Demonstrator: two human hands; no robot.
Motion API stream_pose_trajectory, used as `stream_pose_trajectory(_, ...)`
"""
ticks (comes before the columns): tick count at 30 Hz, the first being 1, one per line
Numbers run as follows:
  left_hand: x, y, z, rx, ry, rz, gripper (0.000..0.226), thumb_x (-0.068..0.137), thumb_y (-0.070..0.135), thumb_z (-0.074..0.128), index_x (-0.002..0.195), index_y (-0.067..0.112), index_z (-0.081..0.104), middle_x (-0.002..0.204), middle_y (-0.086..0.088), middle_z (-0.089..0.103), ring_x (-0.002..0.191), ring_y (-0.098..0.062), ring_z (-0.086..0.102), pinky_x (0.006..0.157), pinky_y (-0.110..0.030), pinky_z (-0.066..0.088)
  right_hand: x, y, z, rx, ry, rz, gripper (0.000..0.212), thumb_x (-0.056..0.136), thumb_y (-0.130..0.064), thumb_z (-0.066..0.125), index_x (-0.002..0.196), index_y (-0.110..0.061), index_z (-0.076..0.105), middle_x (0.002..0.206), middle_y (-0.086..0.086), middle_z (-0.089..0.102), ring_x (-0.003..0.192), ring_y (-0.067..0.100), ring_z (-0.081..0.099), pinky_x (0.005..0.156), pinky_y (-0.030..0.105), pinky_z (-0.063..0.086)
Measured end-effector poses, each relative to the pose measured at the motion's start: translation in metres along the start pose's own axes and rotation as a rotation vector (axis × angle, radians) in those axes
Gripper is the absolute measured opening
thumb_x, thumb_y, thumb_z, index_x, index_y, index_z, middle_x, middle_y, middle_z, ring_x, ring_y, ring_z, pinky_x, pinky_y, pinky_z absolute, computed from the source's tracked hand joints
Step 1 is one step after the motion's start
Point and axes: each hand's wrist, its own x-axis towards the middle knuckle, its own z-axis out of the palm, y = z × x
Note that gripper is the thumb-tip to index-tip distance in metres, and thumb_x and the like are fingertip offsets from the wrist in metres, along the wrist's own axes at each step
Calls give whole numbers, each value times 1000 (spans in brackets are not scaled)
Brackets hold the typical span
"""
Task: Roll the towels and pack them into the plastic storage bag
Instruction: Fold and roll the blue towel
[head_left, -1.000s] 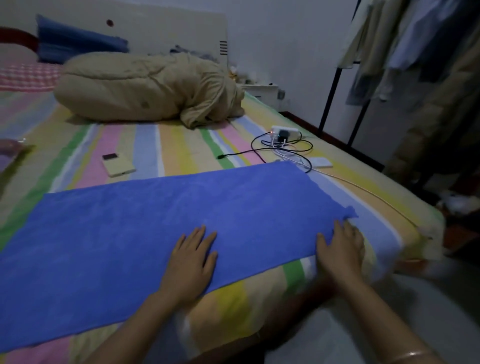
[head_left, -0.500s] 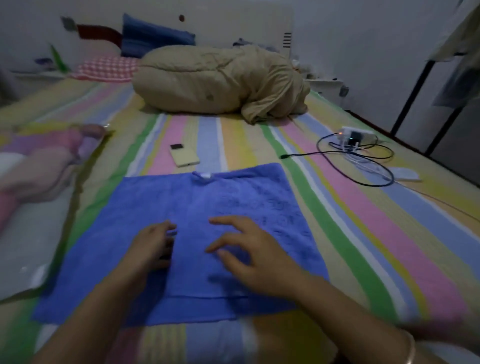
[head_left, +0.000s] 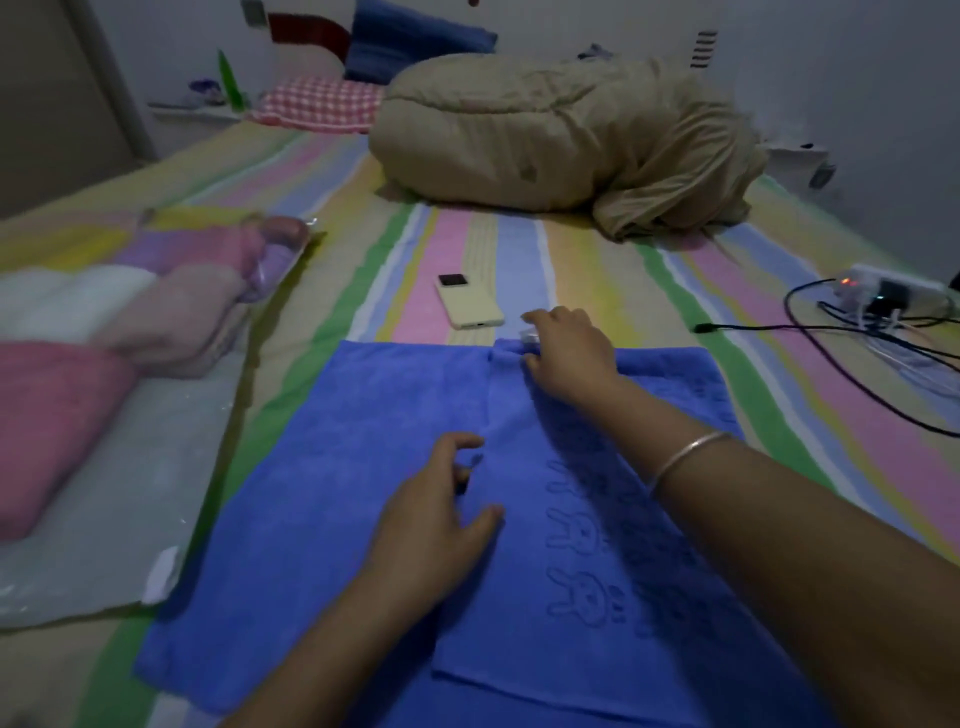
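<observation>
Right grip (head_left: 571, 358) pinches the far edge of the folded blue towel (head_left: 322, 493) on the bed (head_left: 519, 254), my fingertips mostly hidden; left grip (head_left: 431, 525) rests loosely curled on it, holding nothing. Plastic storage bag (head_left: 119, 509) of rolled towels (head_left: 57, 415) lies blurred at left, cut off.

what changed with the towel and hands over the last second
The blue towel, spread full length a second ago, is now folded over itself. The right hand moved from its near edge to the far edge, where it seems to pinch the top layer; the left hand rests mid-towel. The phone, quilt and plastic storage bag stayed put.
</observation>
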Motion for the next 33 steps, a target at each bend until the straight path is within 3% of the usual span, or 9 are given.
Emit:
stream_pose_trajectory(2, -5, -2, 4, 105, -68, 106, 50, 81, 36, 62, 124, 41, 36, 117, 21, 56, 100, -2, 60, 85, -25, 47, 15, 1, 6, -10, -33, 67, 46, 96, -37, 51, 139, -24, 43, 132, 7, 53, 123, 30, 43, 87, 40, 43)
stream_pose_trajectory(4, -12, -2, 7, 172, -117, 163, 47, 81, 39, 50, 125, 42, 37, 129, 20, 48, 112, -11, 56, 92, -34, 46, 25, 4, 11, 5, -69, 138, 40, 94, -49, 51, 126, -26, 59, 122, 7, 61, 116, 29, 51, 77, 37, 44)
stream_pose_trajectory(7, -13, -4, 5, 104, -111, 140, 44, 81, 33, 48, 125, 32, 52, 125, 14, 51, 114, -8, 53, 97, -29, 42, 29, 5, 12, -3, -26, 177, 30, 90, -49, 57, 105, -27, 71, 107, 6, 67, 103, 28, 59, 67, 29, 39)
stream_pose_trajectory(13, -21, -5, -31, 161, -61, 81, 52, 76, 30, 50, 126, 22, 59, 124, 7, 56, 115, -8, 51, 97, -10, 30, 31, -8, -3, 50, 161, 153, 15, 92, -26, 55, 102, -26, 65, 108, 4, 65, 97, 31, 60, 67, 31, 34)
stream_pose_trajectory(18, -42, -20, -86, 346, 46, 8, 50, 77, 30, 54, 126, 22, 61, 130, 3, 56, 117, -20, 57, 97, -30, 42, 42, -53, -9, 137, 177, 72, 18, 90, -26, 55, 105, -26, 66, 111, 6, 66, 103, 32, 59, 70, 30, 36)
stream_pose_trajectory(22, -56, -34, -117, 442, 68, -83, 48, 84, 20, 67, 130, 25, 57, 135, 6, 52, 120, -20, 54, 98, -30, 41, 54, -101, 0, 239, 173, 23, 16, 90, -30, 57, 103, -24, 65, 110, 7, 66, 103, 34, 59, 73, 34, 41)
stream_pose_trajectory(28, -64, -60, -128, 452, 28, -147, 51, 91, 32, 56, 140, 33, 41, 139, 19, 40, 124, -9, 48, 103, -26, 38, 68, -160, 31, 228, 161, -58, 14, 93, -25, 53, 100, -19, 64, 104, 8, 64, 95, 34, 59, 66, 34, 35)
stream_pose_trajectory(33, -63, -70, -124, 427, 69, -167, 49, 92, 28, 52, 138, 36, 41, 135, 23, 39, 118, -8, 52, 98, -28, 42, 81, -165, 60, 135, 110, -55, 15, 92, -21, 51, 101, -16, 63, 102, 10, 63, 93, 34, 59, 67, 33, 36)
